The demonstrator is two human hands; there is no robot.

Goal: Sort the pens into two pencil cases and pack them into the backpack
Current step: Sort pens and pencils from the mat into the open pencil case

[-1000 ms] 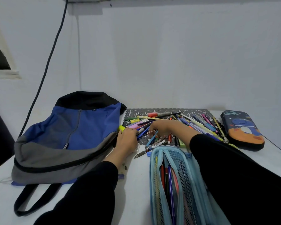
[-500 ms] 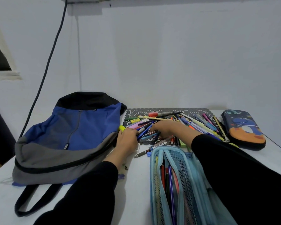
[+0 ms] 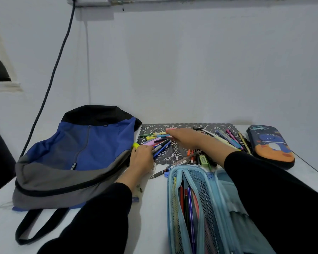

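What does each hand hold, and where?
Left hand grips a bundle of pens at their near ends; right hand lies over loose pens, grip unclear.

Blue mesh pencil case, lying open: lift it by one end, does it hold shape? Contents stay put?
Probably floppy: the blue mesh pencil case has soft fabric and mesh walls that sag open. Likely light for its size, with only a few pens inside. Unzipped, so tilting it would probably let them slide out.
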